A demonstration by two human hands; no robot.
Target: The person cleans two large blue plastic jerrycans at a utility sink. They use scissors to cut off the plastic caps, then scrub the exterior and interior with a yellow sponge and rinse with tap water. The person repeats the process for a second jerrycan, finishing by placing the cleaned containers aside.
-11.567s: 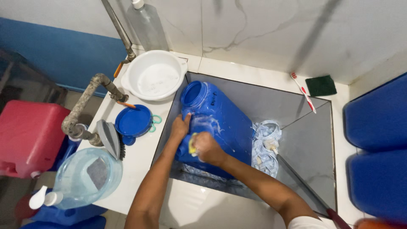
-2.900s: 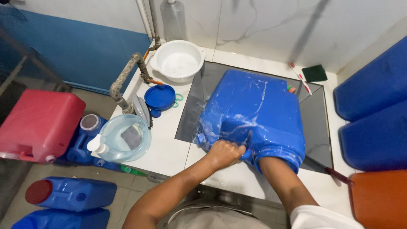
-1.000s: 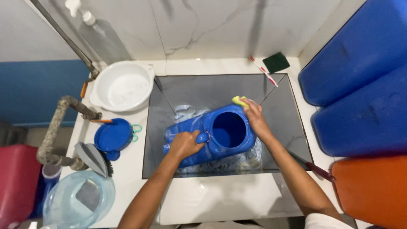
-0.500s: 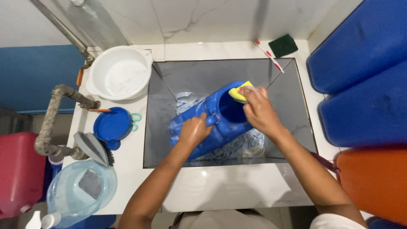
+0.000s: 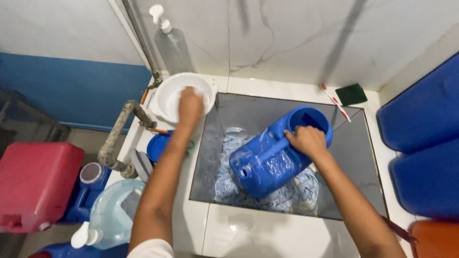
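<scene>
Your right hand [image 5: 310,141] grips the rim of one blue jerrycan [image 5: 275,157], fingers curled over the edge of its wide mouth. The can lies on its side, soapy, in the dark sink [image 5: 239,114] set into the white tiled bench [image 5: 248,231], its mouth turned toward the back wall. Your left hand [image 5: 190,106] reaches into the one white basin [image 5: 165,102] standing on the bench just left of the sink; the fingers are bent down into it, and you cannot tell from here whether they close on anything.

Count what lies about you. One clear pump bottle [image 5: 171,45] stands upright against the wall behind the basin. One blue round lid [image 5: 158,145] lies on the bench under your left forearm. One toothbrush [image 5: 334,101] with a red and white handle lies across the sink's far right corner, and one dark green scouring pad [image 5: 351,94] sits just beside it on the bench. One large clear water bottle [image 5: 114,217] stands at the bench's near left corner. One red container [image 5: 36,184] sits lower down on the left. Two big blue containers [image 5: 423,124] stand stacked on the right, with one orange one [image 5: 437,239] below them.
</scene>
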